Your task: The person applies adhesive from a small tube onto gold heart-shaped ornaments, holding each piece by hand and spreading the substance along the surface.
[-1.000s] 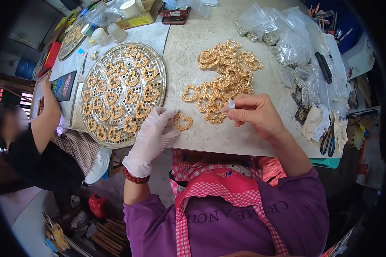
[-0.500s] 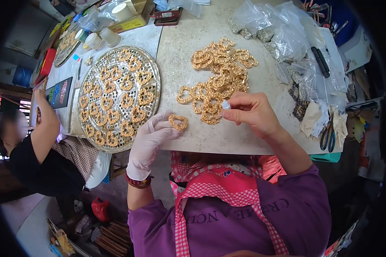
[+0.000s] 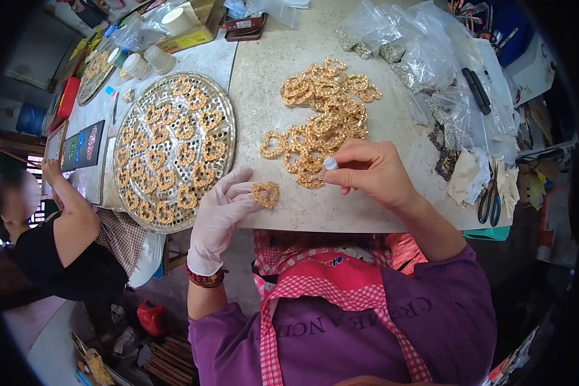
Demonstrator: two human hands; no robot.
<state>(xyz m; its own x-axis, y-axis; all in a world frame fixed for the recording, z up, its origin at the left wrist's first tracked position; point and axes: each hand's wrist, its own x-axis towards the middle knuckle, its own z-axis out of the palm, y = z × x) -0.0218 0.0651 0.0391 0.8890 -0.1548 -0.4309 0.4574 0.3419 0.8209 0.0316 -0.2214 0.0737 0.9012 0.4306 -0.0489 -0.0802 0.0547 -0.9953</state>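
Note:
Between the fingertips of my gloved left hand (image 3: 222, 215) is a gold heart-shaped piece (image 3: 266, 194), tilted up near the table's front edge. My bare right hand (image 3: 373, 172) pinches a small whitish object (image 3: 330, 164), too small to identify, to the right of that heart. Beyond both hands lies a pile of gold heart pieces (image 3: 331, 119), its nearest ones close to my right fingertips. To the left stands a round perforated metal tray (image 3: 228, 128) with several similar hearts spread over it.
Plastic bags of beads (image 3: 424, 61), a black marker (image 3: 475, 91) and blue-handled scissors (image 3: 490, 204) lie at the right. White cups and a yellow box (image 3: 190, 40) stand at the back left. A person in black (image 3: 58, 251) sits at far left beside a dark tray (image 3: 83, 147).
The heart by my left hand has gone from lying on the table to being held and tilted up. The view has shifted slightly. The other person's arm has moved.

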